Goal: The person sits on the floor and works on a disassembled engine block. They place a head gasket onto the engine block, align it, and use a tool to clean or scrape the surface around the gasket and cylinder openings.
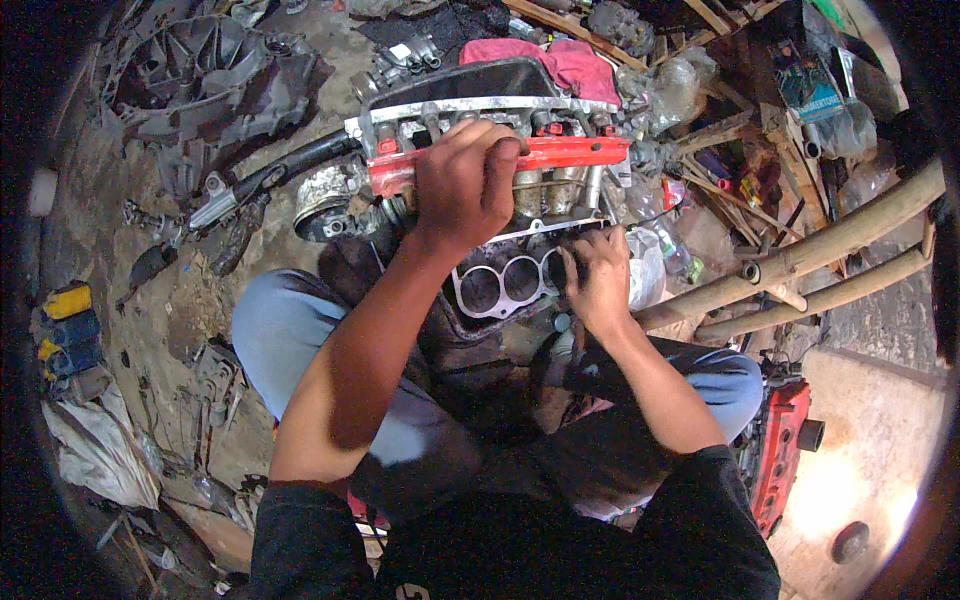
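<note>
My left hand [468,185] is closed over a long red rail [575,152]. The rail runs across the top of a grimy silver engine intake manifold [552,190], which stands in front of my crossed legs. Nearer to me lies a flat silver gasket [502,308] with large round openings, over a black tray-like part [447,318]. My right hand [600,275] has its fingers curled around the gasket's right end, and hides that end. A round throttle-like housing [325,203] sits at the manifold's left side.
A large dark gearbox casing [205,75] lies at the far left. Wooden poles [800,255] slant in from the right, beside plastic bags [685,80] and scrap wood. A red engine cover [778,455] rests by my right knee. A pink cloth [580,70] lies behind the manifold.
</note>
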`<action>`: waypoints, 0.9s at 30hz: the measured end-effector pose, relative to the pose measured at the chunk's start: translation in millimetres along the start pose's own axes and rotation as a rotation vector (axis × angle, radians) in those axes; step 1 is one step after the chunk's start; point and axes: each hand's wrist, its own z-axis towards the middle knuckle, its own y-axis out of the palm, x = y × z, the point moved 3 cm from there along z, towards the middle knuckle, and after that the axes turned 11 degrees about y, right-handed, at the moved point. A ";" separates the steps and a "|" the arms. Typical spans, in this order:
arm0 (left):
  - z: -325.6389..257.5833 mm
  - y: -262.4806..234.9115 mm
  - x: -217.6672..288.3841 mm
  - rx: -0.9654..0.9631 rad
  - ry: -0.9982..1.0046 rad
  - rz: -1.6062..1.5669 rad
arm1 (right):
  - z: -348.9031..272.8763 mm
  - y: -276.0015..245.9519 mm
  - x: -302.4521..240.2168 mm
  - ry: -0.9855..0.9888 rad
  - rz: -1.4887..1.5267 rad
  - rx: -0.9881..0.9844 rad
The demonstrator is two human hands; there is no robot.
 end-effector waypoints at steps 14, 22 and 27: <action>10.4 -3.8 -5.6 0.028 -0.061 0.142 | 4.0 -5.8 13.9 0.087 -0.061 0.013; 9.5 -1.7 -4.4 -0.010 -0.093 0.153 | 0.7 -2.1 11.5 0.010 0.072 -0.077; 9.2 0.2 -6.1 -0.046 -0.082 0.199 | 0.4 -3.1 11.4 0.059 -0.035 -0.028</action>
